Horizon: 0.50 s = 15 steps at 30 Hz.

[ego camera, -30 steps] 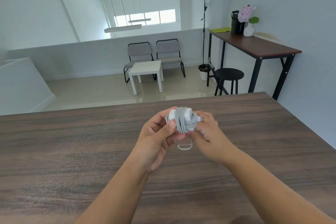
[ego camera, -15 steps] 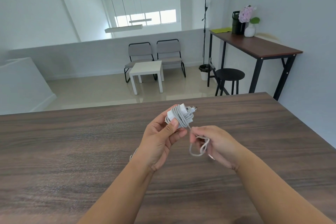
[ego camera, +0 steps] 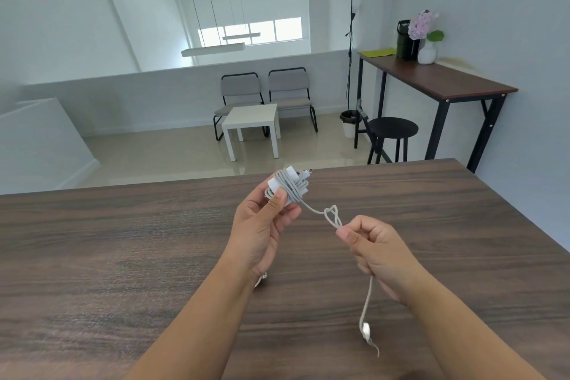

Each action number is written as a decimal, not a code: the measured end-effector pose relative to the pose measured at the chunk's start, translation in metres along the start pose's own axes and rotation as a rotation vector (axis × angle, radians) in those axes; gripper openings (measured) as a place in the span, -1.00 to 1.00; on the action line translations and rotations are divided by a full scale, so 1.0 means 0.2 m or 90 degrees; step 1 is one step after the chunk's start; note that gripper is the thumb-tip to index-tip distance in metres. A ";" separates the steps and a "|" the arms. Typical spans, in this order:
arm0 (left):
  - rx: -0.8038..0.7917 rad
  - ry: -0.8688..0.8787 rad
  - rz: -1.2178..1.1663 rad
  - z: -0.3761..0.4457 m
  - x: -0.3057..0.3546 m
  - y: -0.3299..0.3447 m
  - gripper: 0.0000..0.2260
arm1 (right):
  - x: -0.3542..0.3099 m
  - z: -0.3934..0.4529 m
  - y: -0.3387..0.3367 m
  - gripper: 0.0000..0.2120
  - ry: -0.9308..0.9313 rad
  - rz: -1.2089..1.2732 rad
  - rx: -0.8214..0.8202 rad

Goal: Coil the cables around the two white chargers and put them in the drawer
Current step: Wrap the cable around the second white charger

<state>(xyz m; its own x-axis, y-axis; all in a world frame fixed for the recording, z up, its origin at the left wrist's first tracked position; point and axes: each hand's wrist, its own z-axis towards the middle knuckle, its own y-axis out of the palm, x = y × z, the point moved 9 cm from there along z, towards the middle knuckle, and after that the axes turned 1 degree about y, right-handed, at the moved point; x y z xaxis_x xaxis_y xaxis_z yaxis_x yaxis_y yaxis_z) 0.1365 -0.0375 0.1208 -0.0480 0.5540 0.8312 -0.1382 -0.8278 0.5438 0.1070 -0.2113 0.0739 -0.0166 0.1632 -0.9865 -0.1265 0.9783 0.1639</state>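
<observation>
My left hand (ego camera: 264,227) grips a white charger (ego camera: 287,186) above the dark wooden table (ego camera: 123,250), thumb pressed on its front. Grey-white cable is wound round the charger in several turns. From it a length of cable (ego camera: 330,215) runs down to the right with a small twisted loop. My right hand (ego camera: 371,244) pinches that cable just below the loop. The loose end hangs under my right hand and ends in a white connector (ego camera: 366,329). A second bit of white cable (ego camera: 261,279) peeks out under my left wrist. No drawer or second charger is in view.
The table's far edge runs just behind the charger; its right edge slants down at the right. Beyond it lie a white side table (ego camera: 251,125), two grey chairs (ego camera: 265,95), a black stool (ego camera: 392,129) and a tall desk (ego camera: 431,83) by the wall.
My right hand has moved away from the charger, down and to the right, drawing out a length of cable. The loose end with its connector now hangs below that hand.
</observation>
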 end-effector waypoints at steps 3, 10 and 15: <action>0.020 0.007 0.008 0.01 0.00 -0.02 -0.63 | -0.07 -0.01 -0.03 -0.86 -0.074 -0.076 0.032; 0.048 0.027 0.017 0.01 0.01 -0.07 -0.63 | -0.15 -0.01 -0.14 -0.70 -0.144 -0.268 0.140; 0.084 0.069 0.010 0.03 0.12 -0.16 -0.63 | -0.14 -0.03 -0.32 -0.66 -0.132 -0.343 0.234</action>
<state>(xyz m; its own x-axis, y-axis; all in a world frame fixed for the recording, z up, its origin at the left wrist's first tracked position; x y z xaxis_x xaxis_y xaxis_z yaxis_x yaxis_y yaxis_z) 0.1452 0.0007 0.1236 -0.1566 0.5410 0.8263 -0.0061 -0.8372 0.5469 0.1100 -0.2788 0.0913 0.1496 -0.3734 -0.9155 0.2813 0.9037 -0.3226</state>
